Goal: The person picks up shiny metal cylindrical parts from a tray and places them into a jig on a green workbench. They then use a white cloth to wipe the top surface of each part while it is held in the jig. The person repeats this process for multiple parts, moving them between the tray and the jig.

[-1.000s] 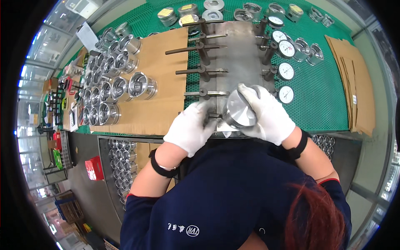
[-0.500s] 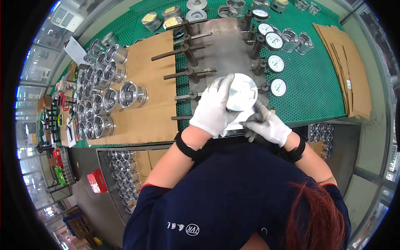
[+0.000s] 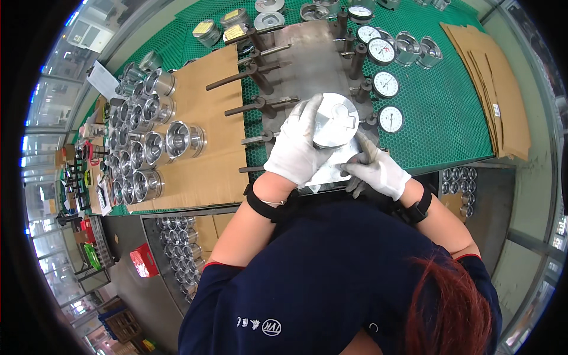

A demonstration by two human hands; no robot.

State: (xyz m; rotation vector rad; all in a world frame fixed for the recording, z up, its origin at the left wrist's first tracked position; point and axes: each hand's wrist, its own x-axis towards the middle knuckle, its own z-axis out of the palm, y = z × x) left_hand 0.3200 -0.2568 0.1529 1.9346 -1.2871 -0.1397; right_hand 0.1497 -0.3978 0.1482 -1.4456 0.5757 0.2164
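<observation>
A silver engine piston (image 3: 335,123) is crown up at the near end of a grey metal plate (image 3: 309,56). My gloved left hand (image 3: 297,148) grips its left side, fingers along the edge of the crown. At its lower right is my gloved right hand (image 3: 378,171), index finger stretched up to the rim and thumb apart from it; the fingertips are darkened. Beneath the piston shows a bright metal surface (image 3: 331,168). A dial gauge (image 3: 390,119) on a post stands just right of the piston. My hands hide the piston's lower side.
More dial gauges (image 3: 386,84) line the plate's right side, and dark rods on posts (image 3: 258,105) its left. Several pistons (image 3: 184,139) stand on cardboard (image 3: 219,124) at left. Flat cardboard sheets (image 3: 497,94) lie at right on green matting (image 3: 441,112).
The view has shifted slightly, so the bench appears a little further left and higher. My left hand remains on the piston, and my right thumb and index finger look slightly further apart.
</observation>
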